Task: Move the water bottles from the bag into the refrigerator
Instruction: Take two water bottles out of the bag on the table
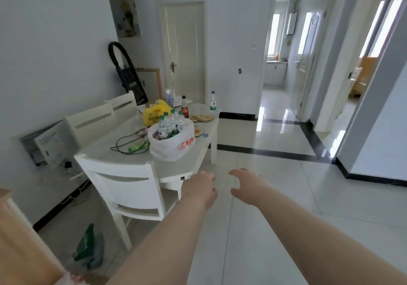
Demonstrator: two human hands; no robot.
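Water bottles: four green caps counted, standing upright and packed close inside the white plastic bag, necks above the bag's open mouth. The bag has a red print on its side and sits on the white table, toward the near end and close to the right-hand edge. Neither hand touches the bag or the bottles. Left hand: stretched forward, level with the table's near corner, short of the bag; fingers loosely curled, nothing in them. Right hand: just beside the left with a gap between them, out over the floor tiles; thumb and fingers parted in an open C, also holding nothing. Behind the white bag, a yellow bag. Past it, a dark bottle with a black cap, and one more clear bottle upright by itself at the far right corner. A pale bottle stands behind the yellow bag. Round flat mats lie to the right of the bags, and a small blue ring lies near the edge. Left of the white bag: a black cable in loops and a green item that is too blurred to identify. White chair pushed in at the near end; two more chairs along the left side. Closed white door in the far wall.
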